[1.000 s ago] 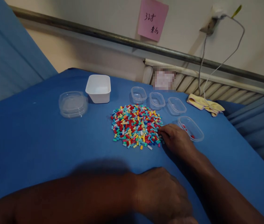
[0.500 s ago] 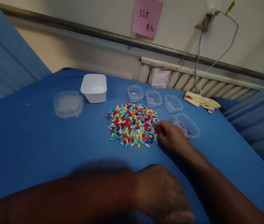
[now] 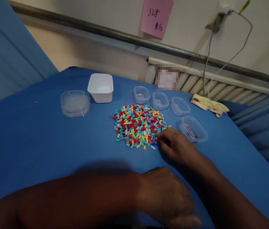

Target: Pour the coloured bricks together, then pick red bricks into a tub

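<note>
A heap of small, multicoloured toy building bricks [image 3: 140, 125] lies on the blue-covered table. At its right edge is my right hand [image 3: 178, 144], thumb and forefinger bent together among the outermost bricks. Whatever sits between those fingertips is too small to make out. My left hand [image 3: 169, 197] is low in front, back upward, well apart from the heap; its fingers point down and right and are mostly hidden. Just beyond my right hand stands a clear plastic tub [image 3: 194, 129] with a few red bricks in it.
Behind the heap stand three more clear tubs [image 3: 142, 95] in a row. A white bin [image 3: 100, 89] and stacked clear lids [image 3: 75, 104] are at the left. A yellow cloth [image 3: 209, 104] lies at the back right, below a hanging cable [image 3: 232, 57].
The camera view has shifted, so the table's things appear slightly farther right. My right fingers have moved slightly along the heap's edge; my left hand stays low in front.
</note>
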Motion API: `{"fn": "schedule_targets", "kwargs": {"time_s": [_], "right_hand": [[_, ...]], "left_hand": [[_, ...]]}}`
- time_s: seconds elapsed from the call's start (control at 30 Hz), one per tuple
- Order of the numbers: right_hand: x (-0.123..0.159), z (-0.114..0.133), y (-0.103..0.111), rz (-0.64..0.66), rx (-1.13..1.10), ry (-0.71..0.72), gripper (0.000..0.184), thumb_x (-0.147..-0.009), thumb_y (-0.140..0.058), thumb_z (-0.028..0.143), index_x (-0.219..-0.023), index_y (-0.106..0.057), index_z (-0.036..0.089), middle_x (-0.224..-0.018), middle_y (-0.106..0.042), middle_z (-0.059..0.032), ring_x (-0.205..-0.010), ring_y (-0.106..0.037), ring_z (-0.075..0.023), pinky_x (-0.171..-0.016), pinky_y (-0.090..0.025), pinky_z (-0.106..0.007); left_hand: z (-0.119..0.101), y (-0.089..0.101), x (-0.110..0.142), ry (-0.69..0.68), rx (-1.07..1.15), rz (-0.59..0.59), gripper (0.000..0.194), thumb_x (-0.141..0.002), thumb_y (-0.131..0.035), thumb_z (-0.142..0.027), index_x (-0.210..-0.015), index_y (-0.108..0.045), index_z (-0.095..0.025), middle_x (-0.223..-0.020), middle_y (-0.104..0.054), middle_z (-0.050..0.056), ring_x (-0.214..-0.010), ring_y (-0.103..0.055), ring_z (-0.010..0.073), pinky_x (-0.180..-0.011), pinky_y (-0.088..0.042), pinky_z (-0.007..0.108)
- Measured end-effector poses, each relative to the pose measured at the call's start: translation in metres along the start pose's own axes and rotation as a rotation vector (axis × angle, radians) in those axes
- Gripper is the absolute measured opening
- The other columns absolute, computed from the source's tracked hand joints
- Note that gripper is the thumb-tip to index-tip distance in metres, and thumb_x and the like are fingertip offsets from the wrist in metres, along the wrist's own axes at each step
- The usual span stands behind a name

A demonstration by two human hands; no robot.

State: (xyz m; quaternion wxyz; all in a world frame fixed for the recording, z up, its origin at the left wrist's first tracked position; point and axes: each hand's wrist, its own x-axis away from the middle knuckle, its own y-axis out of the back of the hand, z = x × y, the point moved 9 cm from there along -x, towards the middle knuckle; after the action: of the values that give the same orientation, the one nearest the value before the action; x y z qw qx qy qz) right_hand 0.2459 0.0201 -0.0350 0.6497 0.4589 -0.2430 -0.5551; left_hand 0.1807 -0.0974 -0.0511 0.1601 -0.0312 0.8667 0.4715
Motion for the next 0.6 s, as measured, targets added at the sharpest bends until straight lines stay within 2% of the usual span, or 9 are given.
{"fn": "schedule_targets", "kwargs": {"time_s": [0.13,0.2,0.4,0.5,0.6], "right_hand": [[0.0,0.001,0.0,0.032,0.028,0.025,0.017,-0.104,-0.057,0.019,-0.109,-0.073,0.023,-0.103,-0.075,-0.0087,-0.097,-0.069,-0.0243,-0.087,-0.055,-0.038],[-0.001,0.003,0.0,0.026,0.058,0.04,0.018,-0.105,-0.057,0.02,-0.109,-0.074,0.022,-0.104,-0.075,-0.0092,-0.098,-0.069,-0.0246,-0.087,-0.055,-0.037],[-0.004,0.013,0.009,-0.073,0.118,0.065,0.019,-0.107,-0.053,0.02,-0.105,-0.072,0.021,-0.094,-0.073,-0.008,-0.088,-0.069,-0.0228,-0.081,-0.052,-0.034],[0.003,0.009,0.037,-0.225,0.131,0.049,0.019,-0.108,-0.054,0.026,-0.107,-0.073,0.022,-0.093,-0.074,-0.0074,-0.084,-0.069,-0.022,-0.077,-0.052,-0.034],[0.021,-0.013,0.078,-0.453,0.216,-0.029,0.02,-0.108,-0.056,0.031,-0.112,-0.073,0.023,-0.099,-0.077,-0.0081,-0.085,-0.07,-0.0224,-0.078,-0.052,-0.035]], "left_hand": [[-0.002,0.0,-0.002,-0.006,0.017,0.045,0.041,-0.108,-0.057,-0.054,-0.084,-0.076,-0.027,-0.082,-0.078,-0.002,-0.075,-0.072,0.0188,-0.053,-0.041,0.036],[-0.002,0.0,-0.002,0.005,0.009,0.04,0.043,-0.108,-0.057,-0.054,-0.081,-0.074,-0.026,-0.083,-0.078,-0.002,-0.075,-0.072,0.0183,-0.052,-0.04,0.037],[-0.001,0.001,-0.001,0.011,-0.008,0.013,0.045,-0.106,-0.061,-0.055,-0.074,-0.072,-0.025,-0.078,-0.077,-0.001,-0.069,-0.071,0.0184,-0.05,-0.038,0.037],[-0.002,0.003,0.0,-0.004,0.019,-0.027,0.049,-0.107,-0.058,-0.058,-0.075,-0.073,-0.025,-0.08,-0.077,-0.001,-0.07,-0.07,0.0181,-0.051,-0.038,0.037],[-0.001,0.004,0.0,0.003,0.012,-0.067,0.048,-0.107,-0.061,-0.057,-0.074,-0.072,-0.024,-0.08,-0.078,-0.001,-0.07,-0.069,0.0175,-0.053,-0.037,0.037]]}}
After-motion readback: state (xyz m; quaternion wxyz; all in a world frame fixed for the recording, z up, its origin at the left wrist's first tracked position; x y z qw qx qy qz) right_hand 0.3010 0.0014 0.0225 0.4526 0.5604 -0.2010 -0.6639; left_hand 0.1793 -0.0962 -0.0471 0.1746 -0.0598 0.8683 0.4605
